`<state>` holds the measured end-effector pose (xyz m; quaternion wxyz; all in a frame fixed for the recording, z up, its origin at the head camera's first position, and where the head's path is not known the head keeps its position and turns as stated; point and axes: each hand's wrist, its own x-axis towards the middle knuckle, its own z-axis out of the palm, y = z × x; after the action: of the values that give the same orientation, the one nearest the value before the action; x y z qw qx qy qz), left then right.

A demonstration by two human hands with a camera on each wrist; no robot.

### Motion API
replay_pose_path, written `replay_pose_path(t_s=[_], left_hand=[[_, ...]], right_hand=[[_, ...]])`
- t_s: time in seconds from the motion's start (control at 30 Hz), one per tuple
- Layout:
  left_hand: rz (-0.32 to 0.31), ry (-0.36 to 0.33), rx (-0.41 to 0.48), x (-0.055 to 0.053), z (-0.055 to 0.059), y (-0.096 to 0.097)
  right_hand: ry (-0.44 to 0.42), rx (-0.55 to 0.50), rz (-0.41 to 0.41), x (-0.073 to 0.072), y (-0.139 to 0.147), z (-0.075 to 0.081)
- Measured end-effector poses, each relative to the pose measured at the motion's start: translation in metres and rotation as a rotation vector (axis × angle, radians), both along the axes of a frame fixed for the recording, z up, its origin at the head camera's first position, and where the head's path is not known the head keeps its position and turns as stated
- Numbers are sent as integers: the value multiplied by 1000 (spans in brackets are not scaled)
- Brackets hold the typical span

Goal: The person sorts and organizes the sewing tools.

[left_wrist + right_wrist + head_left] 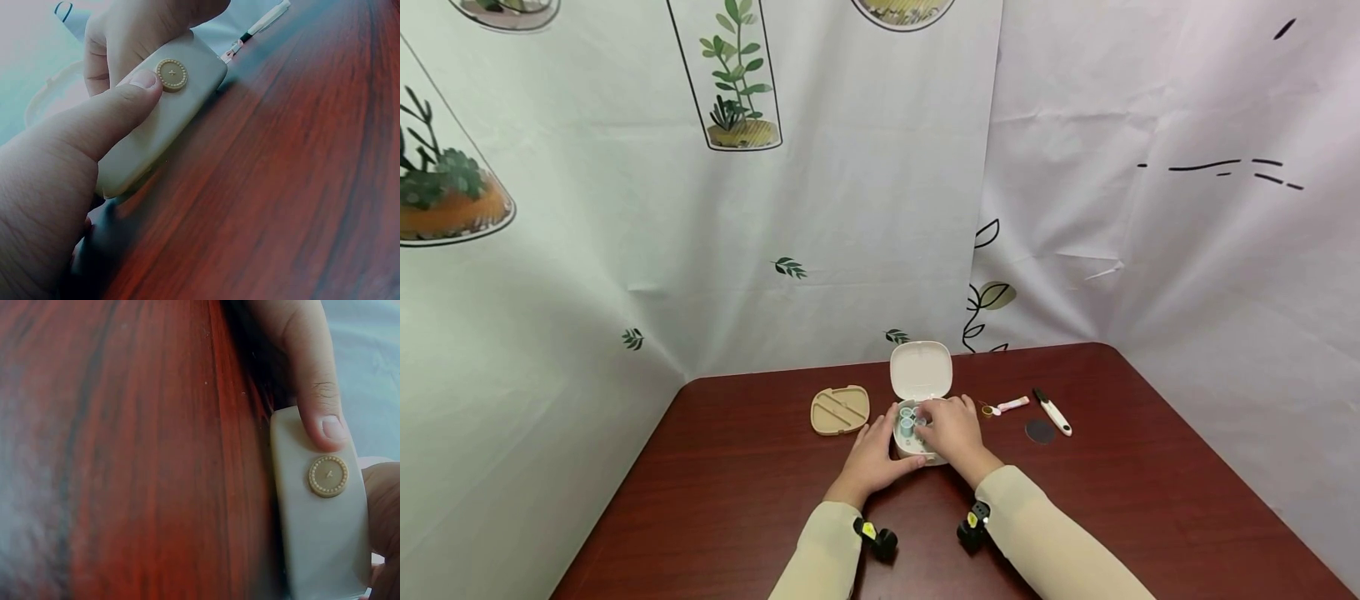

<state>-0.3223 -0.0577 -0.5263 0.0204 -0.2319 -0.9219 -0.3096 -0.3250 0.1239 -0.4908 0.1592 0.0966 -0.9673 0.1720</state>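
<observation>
A cream case (934,457) stands on the table with its hinged lid (921,369) raised at the back. Inside are several small pale-blue cylinders (907,427). My left hand (871,460) grips the case, fingers along its left side and thumb across the front, beside a round button-like clasp (172,75). From the right, my right hand (957,432) reaches in over the case. Its thumb and fingertips close about one of the pale-blue cylinders. The right wrist view shows the case front (322,544) with the left thumb pressed on it; the right fingertips are hidden there.
Left of the case lies a tan divided tray (827,422). To its right are a small pink-and-white item (1013,404), a small yellow ring (987,411), a dark round disc (1040,431) and a white-handled tool with a black end (1056,417). A printed curtain rises behind the table.
</observation>
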Motion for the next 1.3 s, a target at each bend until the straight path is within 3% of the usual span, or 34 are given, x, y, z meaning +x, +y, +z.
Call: replay_pose_path(t_s=[0.43, 0.53, 0.67, 0.9, 1.0, 1.13, 1.3], left_hand=[[-2, 1, -8, 0, 1, 1], [-3, 2, -11, -1, 1, 1], [-1, 3, -8, -1, 1, 1], [15, -4, -12, 0, 0, 0], [26, -3, -17, 1, -1, -1], [29, -13, -21, 1, -2, 0], [26, -8, -23, 0, -1, 2]], right_hand=[[-13, 18, 18, 3, 4, 6], [14, -30, 43, 5, 9, 9], [10, -192, 99, 6, 25, 12], [-174, -474, 166, 7, 65, -1], [-265, -549, 239, 8, 76, -11], [-352, -557, 317, 10, 84, -21], [-374, -502, 325, 8, 84, -27]])
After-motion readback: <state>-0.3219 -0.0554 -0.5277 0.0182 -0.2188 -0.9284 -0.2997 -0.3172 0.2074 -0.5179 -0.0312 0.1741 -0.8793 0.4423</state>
